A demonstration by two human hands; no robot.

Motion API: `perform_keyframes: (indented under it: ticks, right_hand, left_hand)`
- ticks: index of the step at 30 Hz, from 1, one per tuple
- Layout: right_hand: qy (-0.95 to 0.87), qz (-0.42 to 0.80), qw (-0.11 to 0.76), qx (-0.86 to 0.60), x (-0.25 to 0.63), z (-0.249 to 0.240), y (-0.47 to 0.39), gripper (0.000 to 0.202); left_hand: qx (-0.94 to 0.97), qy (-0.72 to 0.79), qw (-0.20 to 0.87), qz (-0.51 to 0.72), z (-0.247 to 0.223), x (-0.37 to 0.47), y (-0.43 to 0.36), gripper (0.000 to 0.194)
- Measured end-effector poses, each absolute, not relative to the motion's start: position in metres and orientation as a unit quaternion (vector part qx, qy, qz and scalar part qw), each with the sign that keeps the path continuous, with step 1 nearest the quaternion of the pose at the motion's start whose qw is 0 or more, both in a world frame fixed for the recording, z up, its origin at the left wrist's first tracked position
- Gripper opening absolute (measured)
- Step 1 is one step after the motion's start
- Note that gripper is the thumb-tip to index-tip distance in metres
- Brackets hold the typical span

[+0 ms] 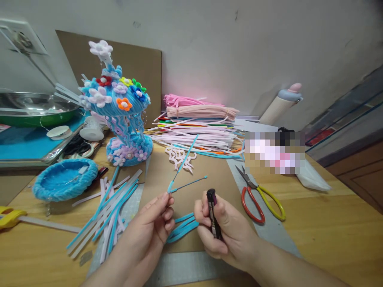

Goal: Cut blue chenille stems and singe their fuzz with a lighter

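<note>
My left hand (158, 213) pinches a blue pipe cleaner (187, 153) between thumb and fingers. It is bent into a V at the fingertips, and both arms show thin, dark stretches between fuzzy parts. In my right hand (223, 231) a slim black stick-shaped tool (213, 215) stands nearly upright, its exact kind unclear. The two hands are apart. Below them, several blue pipe cleaners (182, 229) lie on a brown cardboard sheet (209, 167). Small pale pink curled pieces (181, 159) rest at the sheet's far edge.
Scissors (254, 195) with red and yellow handles lie right. Pipe cleaner bundles (200, 113) are stacked at the wall. Left are a flower-covered blue craft piece (116, 99), a round blue fuzzy dish (66, 179), loose strips (104, 215) and a tape measure (12, 217). A bottle (279, 103) stands behind.
</note>
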State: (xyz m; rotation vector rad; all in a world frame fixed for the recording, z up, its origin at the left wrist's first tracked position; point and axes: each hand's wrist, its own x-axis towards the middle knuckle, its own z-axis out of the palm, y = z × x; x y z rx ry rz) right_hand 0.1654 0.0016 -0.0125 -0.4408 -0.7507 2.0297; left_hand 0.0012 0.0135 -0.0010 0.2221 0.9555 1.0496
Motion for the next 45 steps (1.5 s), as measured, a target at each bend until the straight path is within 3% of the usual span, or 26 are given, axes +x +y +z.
perform_keyframes:
  ticks: [9,13,19,23,38,45]
  right_hand:
    - [-0.172,0.914,0.359,-0.084,0.176,-0.013,0.005,0.034]
    - [-0.209,0.908,0.351,-0.094,0.176,-0.013,0.005,0.034]
    - [-0.460,0.641,0.433,-0.436,0.172,-0.011,0.006,0.042]
    - [-0.520,0.540,0.438,-0.497,0.175,-0.011,0.011,0.044]
    - [-0.516,0.586,0.400,-0.480,0.174,-0.011,0.016,0.043]
    - [-0.486,0.601,0.431,-0.467,0.175,-0.012,0.018,0.029]
  left_hand:
    - [0.097,0.443,0.757,0.471,0.001,0.005,0.015,0.009]
    - [0.097,0.443,0.756,0.471,0.001,0.004,0.013,0.007]
    - [0.119,0.449,0.754,0.464,0.001,0.004,0.011,0.010]
    - [0.159,0.472,0.736,0.459,0.001,0.006,0.010,0.016]
    - [0.313,0.582,0.592,0.462,0.004,0.011,0.008,0.021]
    - [0.341,0.582,0.567,0.473,0.002,0.011,0.007,0.019]
